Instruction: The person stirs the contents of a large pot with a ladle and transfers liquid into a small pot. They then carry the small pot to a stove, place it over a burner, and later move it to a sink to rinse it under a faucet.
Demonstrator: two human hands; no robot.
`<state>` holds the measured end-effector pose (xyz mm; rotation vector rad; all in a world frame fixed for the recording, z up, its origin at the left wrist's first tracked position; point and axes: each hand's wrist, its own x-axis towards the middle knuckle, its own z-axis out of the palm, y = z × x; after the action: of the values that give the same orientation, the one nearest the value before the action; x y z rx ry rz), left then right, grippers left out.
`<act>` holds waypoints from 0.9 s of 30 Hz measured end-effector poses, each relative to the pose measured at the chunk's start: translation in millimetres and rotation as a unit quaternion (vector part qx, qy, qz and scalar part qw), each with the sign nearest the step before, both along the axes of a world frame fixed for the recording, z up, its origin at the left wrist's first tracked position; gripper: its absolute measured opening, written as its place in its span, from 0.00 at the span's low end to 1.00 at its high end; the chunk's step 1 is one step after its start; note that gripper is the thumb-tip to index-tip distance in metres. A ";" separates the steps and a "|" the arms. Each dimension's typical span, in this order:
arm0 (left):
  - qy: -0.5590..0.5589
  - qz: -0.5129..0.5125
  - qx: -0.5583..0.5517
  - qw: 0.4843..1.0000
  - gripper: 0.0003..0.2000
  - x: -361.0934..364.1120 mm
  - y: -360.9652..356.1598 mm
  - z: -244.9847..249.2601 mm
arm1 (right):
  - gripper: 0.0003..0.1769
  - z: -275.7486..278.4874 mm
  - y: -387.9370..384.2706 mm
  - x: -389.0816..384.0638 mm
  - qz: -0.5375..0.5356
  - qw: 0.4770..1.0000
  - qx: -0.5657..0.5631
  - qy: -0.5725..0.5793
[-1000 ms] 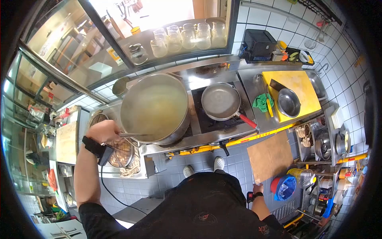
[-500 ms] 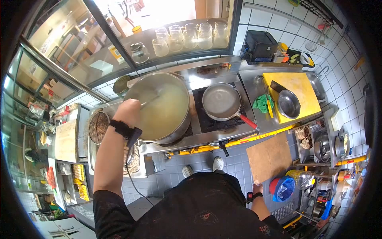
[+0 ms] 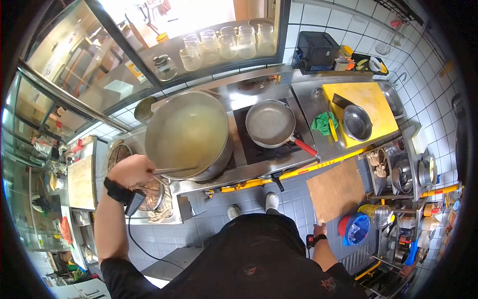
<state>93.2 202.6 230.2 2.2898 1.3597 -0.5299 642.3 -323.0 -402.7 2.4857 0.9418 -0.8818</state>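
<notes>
My left hand (image 3: 132, 172) is closed around the thin handle of a long-handled utensil (image 3: 174, 170) at the near left rim of a large stockpot (image 3: 226, 149). The utensil slants over the rim into the cloudy, yellowish broth (image 3: 191, 127); its head is hidden under the liquid. My right hand (image 3: 320, 230) hangs low at my side, above the floor by a sheet of cardboard. It is small in view and its fingers are mostly hidden.
A frying pan (image 3: 270, 122) with a red handle sits on the burner right of the pot. Further right, a steel bowl (image 3: 357, 123) and a knife lie on a yellow cutting board (image 3: 381, 112) beside a green cloth (image 3: 324, 123). A blue-lined bin (image 3: 357, 231) stands near my right hand.
My left hand has moved from over the pot's left side down and left toward its near rim, swinging the utensil with it through the broth. My right hand stays low at my side.
</notes>
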 end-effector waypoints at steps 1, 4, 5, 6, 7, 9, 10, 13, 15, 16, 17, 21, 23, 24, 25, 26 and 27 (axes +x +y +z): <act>-0.001 0.000 0.000 1.000 0.10 -2.6 0.9 -0.6 | 0.18 38.9 19.6 -6.2 0.043 0.998 -0.034 0.022; 0.120 0.040 0.024 0.992 0.09 -24.0 6.0 -5.2 | 0.31 61.6 31.9 -10.2 0.038 0.999 -0.007 0.014; 0.113 0.034 0.070 0.991 0.09 -36.4 8.3 -14.4 | 0.31 71.5 36.6 -14.6 0.040 0.999 -0.007 0.016; 0.106 0.028 0.117 0.987 0.09 -46.6 11.0 -24.0 | 0.36 94.1 48.0 -23.9 -0.127 0.990 0.059 0.022; 0.108 0.030 0.116 0.987 0.09 -54.6 13.6 -33.4 | 0.41 113.9 57.3 -32.7 -0.289 0.949 0.123 0.028; 0.141 0.021 0.179 0.973 0.07 -63.9 16.4 -47.2 | 0.36 133.6 64.6 -43.9 -0.275 0.954 0.118 0.013; 0.125 0.019 0.191 0.973 0.05 -65.1 15.1 -49.6 | 0.32 139.0 68.1 -47.7 -0.264 0.958 0.113 -0.004; 0.128 0.089 0.187 0.970 0.04 -49.8 2.5 -50.7 | 0.35 129.1 58.3 -47.8 -0.273 0.954 0.119 0.009; 0.105 0.094 0.203 0.969 0.05 -49.4 -5.7 -55.3 | 0.36 120.3 51.3 -48.5 -0.280 0.952 0.121 0.016; 0.079 0.097 0.219 0.968 0.05 -49.2 -9.7 -57.1 | 0.35 119.6 50.1 -50.1 -0.286 0.951 0.116 0.003; 0.080 0.096 0.220 0.967 0.05 -48.3 -12.8 -56.9 | 0.33 118.9 48.7 -51.7 -0.292 0.950 0.111 -0.009; 0.050 0.122 0.181 0.975 0.06 -53.1 -24.0 -61.0 | 0.30 28.8 5.0 -22.0 0.078 0.994 -0.071 -0.031; 0.040 0.135 0.172 0.975 0.07 -53.0 -28.2 -60.7 | 0.29 -48.2 -26.4 -9.3 0.023 0.997 -0.026 -0.069; 0.039 0.142 0.163 0.976 0.07 -49.6 -30.9 -57.8 | 0.28 -48.6 -23.6 -4.8 0.111 0.989 -0.073 -0.059; 0.039 0.149 0.155 0.976 0.08 -47.0 -32.9 -55.0 | 0.28 -30.8 -12.8 -6.5 0.205 0.971 -0.111 -0.053; 0.039 0.148 0.155 0.976 0.08 -45.8 -34.3 -52.8 | 0.27 -5.9 1.0 -10.6 0.295 0.944 -0.137 -0.048; 0.032 0.140 0.146 0.979 0.09 -44.8 -35.5 -50.6 | 0.26 -36.0 -9.1 -6.0 0.218 0.967 -0.109 -0.068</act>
<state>48.4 167.1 179.6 2.2593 1.8618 -0.3306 636.2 -332.2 -438.7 2.0123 1.2077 -0.6205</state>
